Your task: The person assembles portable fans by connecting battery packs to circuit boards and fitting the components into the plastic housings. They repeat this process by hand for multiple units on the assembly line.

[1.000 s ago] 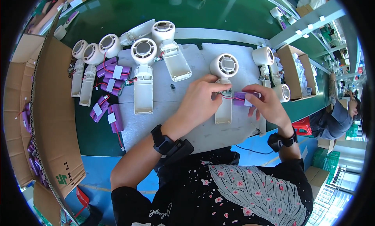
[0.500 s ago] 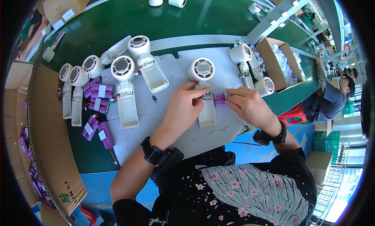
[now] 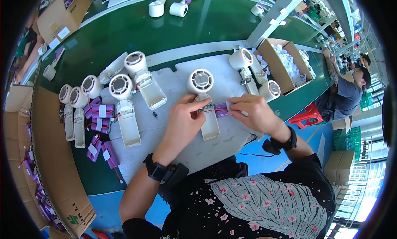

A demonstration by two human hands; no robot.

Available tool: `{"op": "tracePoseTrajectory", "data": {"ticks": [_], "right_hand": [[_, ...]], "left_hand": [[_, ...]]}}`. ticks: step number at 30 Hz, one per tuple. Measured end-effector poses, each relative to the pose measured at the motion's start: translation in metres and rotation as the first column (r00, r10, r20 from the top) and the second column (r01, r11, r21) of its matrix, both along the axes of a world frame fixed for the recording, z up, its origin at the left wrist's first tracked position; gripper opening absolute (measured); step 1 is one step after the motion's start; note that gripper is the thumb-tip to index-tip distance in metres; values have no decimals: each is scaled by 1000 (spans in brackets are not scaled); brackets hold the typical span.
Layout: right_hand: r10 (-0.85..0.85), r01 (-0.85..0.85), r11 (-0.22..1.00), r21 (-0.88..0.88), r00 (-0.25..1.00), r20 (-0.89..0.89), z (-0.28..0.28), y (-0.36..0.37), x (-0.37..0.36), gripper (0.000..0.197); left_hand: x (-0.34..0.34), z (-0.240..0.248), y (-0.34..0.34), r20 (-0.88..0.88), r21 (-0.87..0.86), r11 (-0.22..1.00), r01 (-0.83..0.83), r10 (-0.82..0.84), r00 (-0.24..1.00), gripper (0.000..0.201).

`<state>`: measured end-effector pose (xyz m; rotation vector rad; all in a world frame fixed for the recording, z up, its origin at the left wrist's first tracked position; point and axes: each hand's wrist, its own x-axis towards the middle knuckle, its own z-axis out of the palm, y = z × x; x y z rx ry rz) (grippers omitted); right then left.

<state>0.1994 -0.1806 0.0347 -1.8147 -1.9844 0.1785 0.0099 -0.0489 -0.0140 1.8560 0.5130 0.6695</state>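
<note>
Before me a white handheld fan (image 3: 200,81) lies face up, its open hollow handle (image 3: 211,130) toward me. My left hand (image 3: 184,118) is closed at the top of that handle, thumb and index finger pinching a red battery wire (image 3: 210,110) beside a small green circuit board. A purple battery pack (image 3: 221,109) lies across the handle's right edge, joined to the wire. My right hand (image 3: 254,111) grips the pack's right end between thumb and fingers, with a small white piece showing by the fingertips. The connector is hidden behind my left fingers.
More fan bodies (image 3: 130,122) and purple battery packs (image 3: 109,154) lie to the left, beside a tall cardboard box (image 3: 58,156). On the right are further fans (image 3: 269,90) and a carton of white slips (image 3: 285,69). A metal rail (image 3: 186,51) crosses behind; a person (image 3: 347,96) sits at far right.
The whole view has shifted slightly, with the workbench things now lower and further left. Both hands keep nearly the same hold, and the white piece by my right fingertips shows more.
</note>
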Motion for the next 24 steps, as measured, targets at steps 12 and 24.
{"op": "tracePoseTrajectory", "data": {"ticks": [12, 24], "right_hand": [[29, -43, 998, 56, 973, 230, -7, -4, -8, 12], [-4, 75, 978, -195, 940, 342, 22, -4, 17, 12]], "left_hand": [[-4, 2, -1, -45, 29, 1000, -5, 6, 999, 38], [2, -1, 2, -45, 13, 1000, -7, 8, 999, 39]]}}
